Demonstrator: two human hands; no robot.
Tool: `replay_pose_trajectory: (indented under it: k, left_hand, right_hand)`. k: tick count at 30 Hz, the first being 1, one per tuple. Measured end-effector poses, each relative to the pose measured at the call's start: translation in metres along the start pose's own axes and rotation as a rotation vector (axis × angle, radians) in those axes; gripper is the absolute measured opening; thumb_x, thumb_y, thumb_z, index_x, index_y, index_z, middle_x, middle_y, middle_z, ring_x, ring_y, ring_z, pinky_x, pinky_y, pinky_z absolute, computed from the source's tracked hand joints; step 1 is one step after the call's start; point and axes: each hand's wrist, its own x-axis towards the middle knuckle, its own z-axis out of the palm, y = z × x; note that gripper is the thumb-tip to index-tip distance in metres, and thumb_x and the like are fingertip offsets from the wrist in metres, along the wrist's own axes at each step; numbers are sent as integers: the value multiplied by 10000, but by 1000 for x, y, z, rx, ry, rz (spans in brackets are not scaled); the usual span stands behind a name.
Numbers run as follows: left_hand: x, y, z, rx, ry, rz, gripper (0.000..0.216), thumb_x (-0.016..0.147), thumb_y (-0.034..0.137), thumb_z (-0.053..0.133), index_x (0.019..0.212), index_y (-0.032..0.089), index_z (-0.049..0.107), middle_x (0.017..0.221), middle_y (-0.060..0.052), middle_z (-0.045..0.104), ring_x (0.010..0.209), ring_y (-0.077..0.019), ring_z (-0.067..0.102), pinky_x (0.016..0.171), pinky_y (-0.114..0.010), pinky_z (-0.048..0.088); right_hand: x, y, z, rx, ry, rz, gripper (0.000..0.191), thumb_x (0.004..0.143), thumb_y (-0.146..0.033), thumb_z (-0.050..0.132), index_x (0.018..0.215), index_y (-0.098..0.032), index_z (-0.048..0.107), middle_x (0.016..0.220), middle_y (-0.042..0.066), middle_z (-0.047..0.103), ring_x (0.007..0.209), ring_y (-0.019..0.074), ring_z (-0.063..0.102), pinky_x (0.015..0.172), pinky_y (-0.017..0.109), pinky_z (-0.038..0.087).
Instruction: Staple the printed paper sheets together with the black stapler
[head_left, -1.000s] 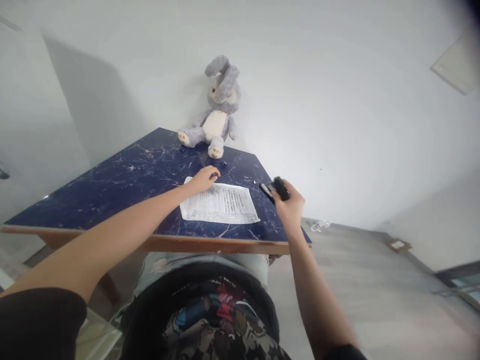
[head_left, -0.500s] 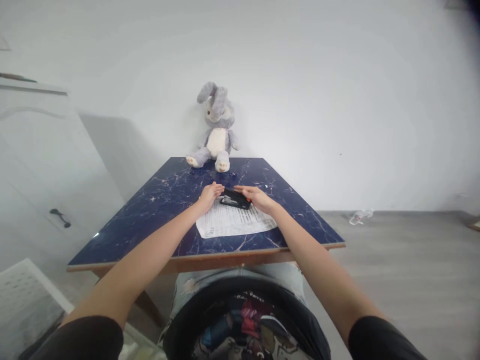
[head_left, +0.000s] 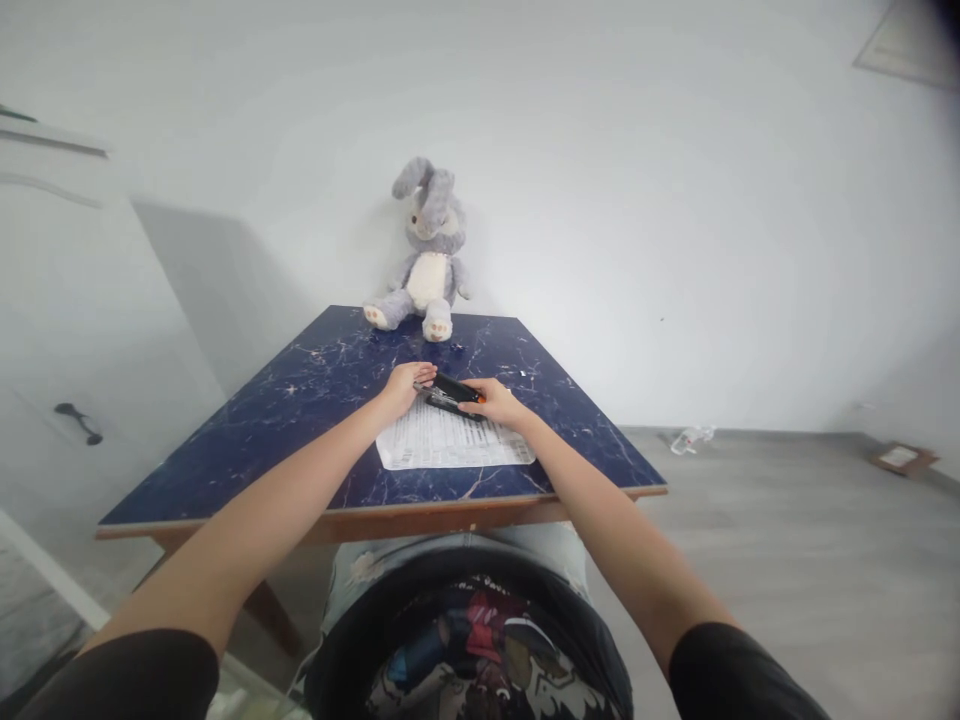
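A black stapler (head_left: 457, 388) with a small orange part lies over a printed sheet of paper (head_left: 442, 445) on the blue table. Its top is raised from the base, and metal shows between the two halves. My right hand (head_left: 495, 402) grips the rear end, thumb on the near side and fingers across the top. At the front tip, my left hand (head_left: 405, 386) has its fingers closed against the stapler; exactly what they pinch there is partly hidden. Both forearms reach in over the table's near edge.
A grey plush rabbit (head_left: 429, 262) sits at the back of the blue marbled table (head_left: 247, 440), against the wall. Small dark bits (head_left: 457, 347) lie near its feet. A white cabinet (head_left: 67, 330) stands left. A clear plastic item (head_left: 691, 438) and a brown box (head_left: 902, 458) rest on the floor.
The stapler's top and base have spread apart, showing metal. My right hand has closed round the rear end, and my left fingers have curled at the tip. The view has turned slightly right.
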Motion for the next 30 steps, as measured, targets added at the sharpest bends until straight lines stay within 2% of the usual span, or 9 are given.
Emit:
replay_pose_trajectory:
  k: [2,5,8,13,16,18,23,27,30]
  left_hand:
    - [0,3,-3,-22,5,-44,126,872,119,580,821,133,695,863,-140,774,844,-206,752,894,-352,583]
    - [0,8,-7,-47,-6,-124,130,928,169,570,856,143,676,817,-153,754,808,-233,753,853,-390,617]
    - [-1,12,-8,-40,-75,-177,166,976,255,582,913,134,676,887,-192,759,859,-267,762,844,-416,632]
    - [-5,14,-4,44,-112,-96,88,909,172,687,954,108,728,868,-154,757,886,-258,765,905,-407,620]
    - [-7,14,-4,62,-94,-50,22,862,127,741,873,109,735,822,-133,750,860,-246,762,922,-402,609]
    - [-9,13,-4,76,-81,-18,47,841,113,763,815,106,724,789,-124,742,822,-236,756,913,-401,606]
    - [-13,19,-5,126,12,106,96,865,115,718,770,110,701,747,-91,718,686,-180,706,787,-356,595]
    - [-12,26,-4,152,44,186,109,869,116,683,771,119,731,676,-13,622,516,-78,510,581,-238,470]
    - [-11,29,3,131,-38,176,136,849,106,649,748,117,739,642,2,551,497,-73,435,521,-228,390]
  right_hand:
    - [-1,-8,4,-209,100,-74,451,816,-210,743,1265,-166,747,1180,80,783,1064,284,735,1018,418,546]
    - [-7,-17,8,-482,205,-226,484,897,-92,594,1355,-205,700,1341,82,725,1236,269,689,1124,416,497]
    - [-10,-23,11,-744,174,-385,486,982,-37,456,1372,-215,686,1449,86,657,1401,240,577,1262,452,360]
    - [-7,-28,20,-923,78,-490,398,1060,-102,430,1349,-196,688,1429,103,670,1399,238,577,1261,458,366]
    - [-8,-29,23,-913,131,-431,442,1023,-48,427,1347,-199,687,1402,105,686,1376,238,591,1258,449,360]
    - [-9,-30,23,-852,205,-340,500,958,-2,440,1335,-209,695,1369,94,705,1323,241,626,1220,435,403]
    - [-9,-27,13,-479,455,55,453,758,-87,636,1181,-207,742,1162,66,777,1070,271,729,990,399,559]
    - [-12,-23,4,-220,430,269,391,598,-145,740,985,-189,727,961,40,780,923,257,738,848,349,578]
    - [-19,-24,4,-245,357,290,323,588,-182,733,909,-206,706,878,18,758,839,241,712,764,326,555]
